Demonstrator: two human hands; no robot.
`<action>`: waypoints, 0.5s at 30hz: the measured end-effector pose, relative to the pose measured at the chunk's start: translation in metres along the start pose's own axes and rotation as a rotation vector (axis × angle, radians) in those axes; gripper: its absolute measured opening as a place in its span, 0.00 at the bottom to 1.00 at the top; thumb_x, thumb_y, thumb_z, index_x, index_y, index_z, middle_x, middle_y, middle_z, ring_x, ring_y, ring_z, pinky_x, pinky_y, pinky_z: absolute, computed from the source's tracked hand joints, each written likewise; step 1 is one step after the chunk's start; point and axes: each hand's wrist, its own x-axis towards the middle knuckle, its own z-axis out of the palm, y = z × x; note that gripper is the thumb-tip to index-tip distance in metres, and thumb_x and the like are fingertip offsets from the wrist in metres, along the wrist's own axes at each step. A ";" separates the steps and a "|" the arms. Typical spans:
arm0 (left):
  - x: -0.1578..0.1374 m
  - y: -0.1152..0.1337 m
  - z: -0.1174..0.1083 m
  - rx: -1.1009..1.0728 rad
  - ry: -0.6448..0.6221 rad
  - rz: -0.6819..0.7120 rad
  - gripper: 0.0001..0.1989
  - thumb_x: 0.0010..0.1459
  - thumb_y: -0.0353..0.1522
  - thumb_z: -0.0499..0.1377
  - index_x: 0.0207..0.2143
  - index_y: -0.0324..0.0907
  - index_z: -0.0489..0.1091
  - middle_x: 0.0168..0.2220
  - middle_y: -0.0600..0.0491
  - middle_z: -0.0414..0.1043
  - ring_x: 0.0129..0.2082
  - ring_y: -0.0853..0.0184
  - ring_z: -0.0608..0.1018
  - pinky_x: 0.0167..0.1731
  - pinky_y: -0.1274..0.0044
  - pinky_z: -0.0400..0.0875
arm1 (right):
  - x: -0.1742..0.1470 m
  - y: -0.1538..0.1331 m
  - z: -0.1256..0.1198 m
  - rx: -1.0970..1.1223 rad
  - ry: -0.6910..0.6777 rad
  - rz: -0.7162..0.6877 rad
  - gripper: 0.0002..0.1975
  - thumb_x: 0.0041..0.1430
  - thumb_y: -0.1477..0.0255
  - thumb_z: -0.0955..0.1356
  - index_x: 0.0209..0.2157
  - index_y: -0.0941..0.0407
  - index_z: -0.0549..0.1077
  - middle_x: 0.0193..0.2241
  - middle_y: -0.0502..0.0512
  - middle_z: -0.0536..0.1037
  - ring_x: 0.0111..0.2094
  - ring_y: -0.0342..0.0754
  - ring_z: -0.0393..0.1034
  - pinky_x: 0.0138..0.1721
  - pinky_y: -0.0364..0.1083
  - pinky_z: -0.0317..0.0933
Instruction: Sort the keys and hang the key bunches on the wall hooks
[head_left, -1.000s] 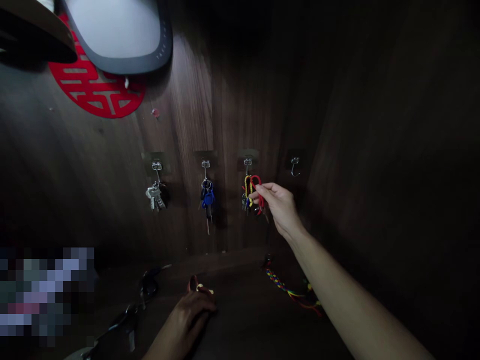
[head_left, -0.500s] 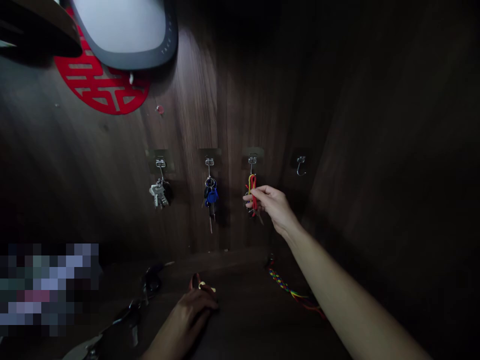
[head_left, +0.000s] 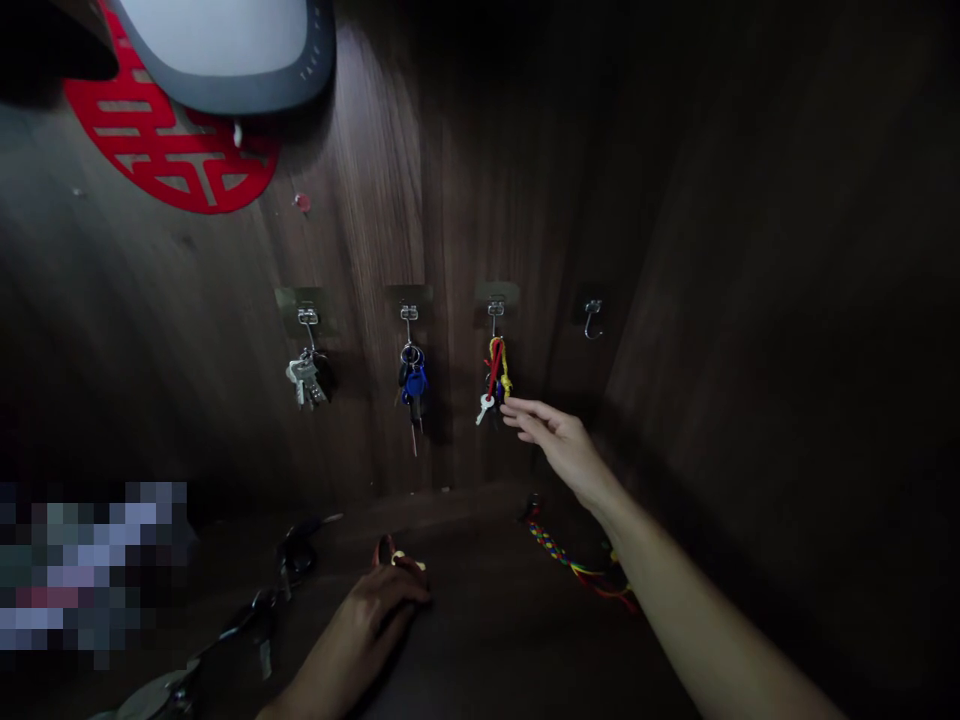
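A white-headed key on a red cord, along with a yellow knotted cord point(head_left: 506, 380), hangs from the third hook point(head_left: 496, 310). My right hand point(head_left: 562, 440) is just right of these cords, its fingers stretched out and holding nothing; the fingertips are very close to the yellow cord, and contact cannot be made out. Low on the dark wooden surface, my left hand point(head_left: 379, 605) has its fingers bent over the base of a brown looped strap point(head_left: 385, 550) with a small cream-coloured piece point(head_left: 409, 561). What lies under those fingers is hidden.
Silver keys point(head_left: 305, 383) and keys with a blue tag point(head_left: 415, 380) hang on the left hooks; a bare hook point(head_left: 593, 320) is at right. A braided multicoloured cord point(head_left: 551, 545) and dark keys point(head_left: 300, 552) lie below. A cap point(head_left: 225, 50) overlaps a red ornament point(head_left: 217, 185).
My right hand has let go of the red and yellow cords and drawn back slightly down and right. The cords and white-headed key now hang freely. My left hand stays at the brown strap.
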 end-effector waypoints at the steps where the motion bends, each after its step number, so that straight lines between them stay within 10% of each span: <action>1: 0.000 0.000 0.000 0.000 -0.001 0.001 0.10 0.61 0.29 0.53 0.39 0.48 0.73 0.42 0.53 0.75 0.46 0.65 0.75 0.50 0.74 0.68 | -0.003 0.004 -0.002 -0.006 0.005 0.008 0.18 0.53 0.60 0.68 0.44 0.54 0.74 0.44 0.59 0.78 0.46 0.52 0.73 0.43 0.51 0.65; 15: 0.000 -0.003 0.002 0.023 0.009 -0.003 0.10 0.60 0.29 0.53 0.39 0.49 0.73 0.42 0.53 0.75 0.45 0.65 0.76 0.49 0.73 0.69 | -0.041 0.102 -0.041 -0.428 0.052 0.067 0.14 0.55 0.63 0.62 0.34 0.54 0.76 0.36 0.57 0.81 0.40 0.53 0.75 0.43 0.50 0.65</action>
